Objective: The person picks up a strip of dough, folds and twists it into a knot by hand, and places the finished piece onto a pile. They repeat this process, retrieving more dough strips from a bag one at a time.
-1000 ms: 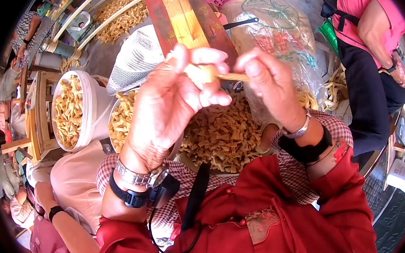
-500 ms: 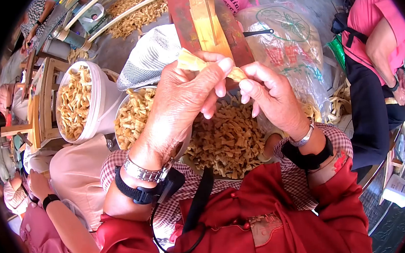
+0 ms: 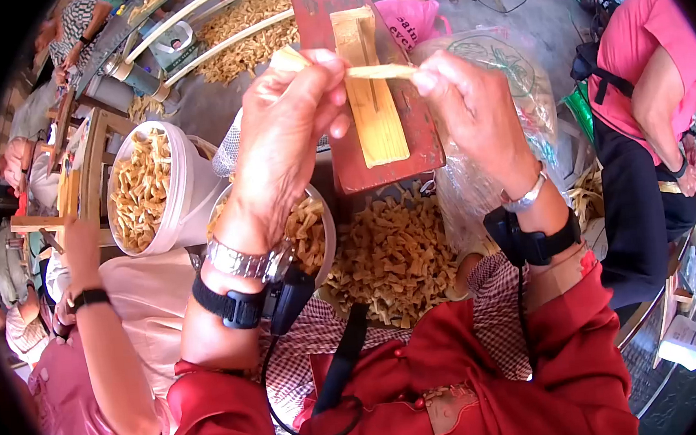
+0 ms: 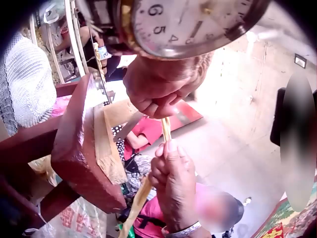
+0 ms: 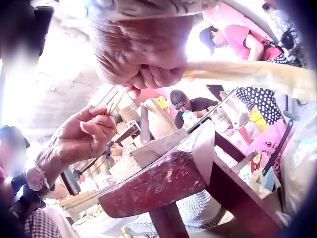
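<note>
A pale yellow strip (image 3: 381, 72) is stretched between the two hands, above a wooden block (image 3: 382, 133) lying on a red bench (image 3: 422, 142). The left hand (image 3: 280, 133) pinches one end, and a folded piece of the same material (image 3: 290, 58) pokes out above its fingers. At the other end the right hand (image 3: 479, 113) grips the strip with curled fingers. In the left wrist view, a long tail (image 4: 137, 206) hangs past the right hand (image 4: 173, 183). The right wrist view shows this tail (image 5: 252, 77) running from the fist, with the left hand (image 5: 84, 139) beyond.
A white bucket (image 3: 187, 193) of knotted yellow pieces stands at left, and another container (image 3: 329, 235) is nearer. More pieces (image 3: 392, 263) are heaped before the lap. Clear plastic bags (image 3: 516, 73) lie right of the bench. People sit on both sides, one in pink (image 3: 652, 46).
The hands have moved apart and up in the head view, pulling the strip into a straight span. The bench and block now appear lower, with more of the bench's near end showing.
</note>
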A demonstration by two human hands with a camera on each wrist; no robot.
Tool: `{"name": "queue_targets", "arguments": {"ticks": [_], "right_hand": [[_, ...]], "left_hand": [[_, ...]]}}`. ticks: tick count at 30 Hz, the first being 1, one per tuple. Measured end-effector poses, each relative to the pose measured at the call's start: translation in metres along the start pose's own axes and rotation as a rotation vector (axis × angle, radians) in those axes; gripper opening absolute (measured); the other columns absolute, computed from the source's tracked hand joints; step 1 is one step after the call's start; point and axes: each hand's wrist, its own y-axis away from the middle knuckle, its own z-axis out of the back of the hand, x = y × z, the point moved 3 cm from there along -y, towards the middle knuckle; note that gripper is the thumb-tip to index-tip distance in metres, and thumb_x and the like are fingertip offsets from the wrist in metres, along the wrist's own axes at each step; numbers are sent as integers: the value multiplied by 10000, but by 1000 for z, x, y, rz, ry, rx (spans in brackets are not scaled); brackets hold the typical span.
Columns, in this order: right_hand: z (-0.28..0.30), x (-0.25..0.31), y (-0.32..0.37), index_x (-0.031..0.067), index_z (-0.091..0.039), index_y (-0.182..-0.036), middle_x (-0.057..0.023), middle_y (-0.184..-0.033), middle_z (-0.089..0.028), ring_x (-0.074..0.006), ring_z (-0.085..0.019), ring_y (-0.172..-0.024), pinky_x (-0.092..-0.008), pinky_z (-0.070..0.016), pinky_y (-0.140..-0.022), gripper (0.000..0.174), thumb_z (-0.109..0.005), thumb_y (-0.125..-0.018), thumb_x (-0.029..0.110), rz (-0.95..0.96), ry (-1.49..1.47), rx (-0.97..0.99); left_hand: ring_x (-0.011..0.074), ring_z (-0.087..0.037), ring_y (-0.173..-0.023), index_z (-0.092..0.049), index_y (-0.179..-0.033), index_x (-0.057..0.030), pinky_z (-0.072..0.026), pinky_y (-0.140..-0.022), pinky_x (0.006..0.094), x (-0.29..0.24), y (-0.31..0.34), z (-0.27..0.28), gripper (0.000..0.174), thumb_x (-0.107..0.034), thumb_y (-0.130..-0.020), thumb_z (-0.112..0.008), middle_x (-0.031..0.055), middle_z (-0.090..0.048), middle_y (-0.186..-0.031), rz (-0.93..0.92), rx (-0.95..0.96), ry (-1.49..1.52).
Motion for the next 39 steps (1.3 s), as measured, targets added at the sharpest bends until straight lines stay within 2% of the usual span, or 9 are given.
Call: {"name": "queue_targets", "arguments": {"ticks": [8,14,19,23,26,33,34,36,39], "right_hand": [[-26,-28,4,63,-534,-916,-172,-708,-578,-388,-567,-645,-459,-445,-548,105,-471,-903,145,61,373,94],[-8,21,36,24,-585,-890,-123,-663,-548,-258,-525,-567,-329,-413,-530,156,-525,-909,166,-44,-87,15],[-27,63,63,79,-575,-802,-46,-696,-577,-204,-596,-583,-324,-480,-507,87,-642,-788,133,387,-257,-79],[-36,97,84,75,-521,-727,-30,-635,-495,-164,-532,-529,-326,-428,-440,139,-593,-793,174,470,-314,-32],[-64,121,113,57,-478,-706,-50,-645,-481,-178,-541,-567,-313,-422,-430,149,-561,-785,152,498,-490,115],[-45,127,113,64,-507,-707,-54,-683,-503,-172,-533,-599,-301,-415,-438,161,-594,-765,185,413,-604,-25],[-36,123,105,59,-556,-737,-47,-685,-498,-172,-549,-619,-301,-430,-468,151,-610,-764,197,344,-181,231],[-21,91,91,31,-575,-829,-87,-715,-501,-230,-554,-637,-332,-447,-525,119,-583,-822,149,215,-424,-236],[-19,59,80,12,-517,-885,-152,-740,-482,-330,-519,-637,-388,-420,-553,144,-519,-900,155,2,-545,-468]], "left_hand": [[47,-475,-522,-615,-821,-53,-400,-448,202,33,-24,32,136,-177,-876,-603,-13,-576,-641,-103,-191,-600],[51,-454,-497,-640,-832,-9,-357,-456,221,-7,27,20,293,-285,-908,-575,-13,-552,-588,275,274,-895],[101,-525,-530,-639,-820,27,-412,-489,274,10,54,12,308,-268,-895,-587,47,-558,-583,434,639,-840],[127,-564,-652,-632,-992,8,-443,-614,250,55,88,-15,359,-321,-847,-630,57,-609,-713,-23,406,-702],[121,-547,-635,-610,-1002,0,-455,-624,242,55,96,-44,393,-376,-890,-595,42,-602,-706,1162,390,-56],[17,-280,-401,-592,-884,-39,-217,-369,192,51,80,-33,229,-263,-875,-640,-96,-362,-529,844,320,64],[34,-355,-413,-595,-890,-42,-280,-374,191,43,77,-26,198,-234,-873,-638,-58,-447,-572,775,276,27],[71,-486,-477,-600,-941,-17,-396,-411,205,29,90,-32,182,-194,-905,-579,18,-574,-709,474,44,-160],[85,-506,-525,-598,-1008,0,-438,-477,228,17,87,-34,220,-198,-928,-545,14,-592,-765,426,262,-233]]}}
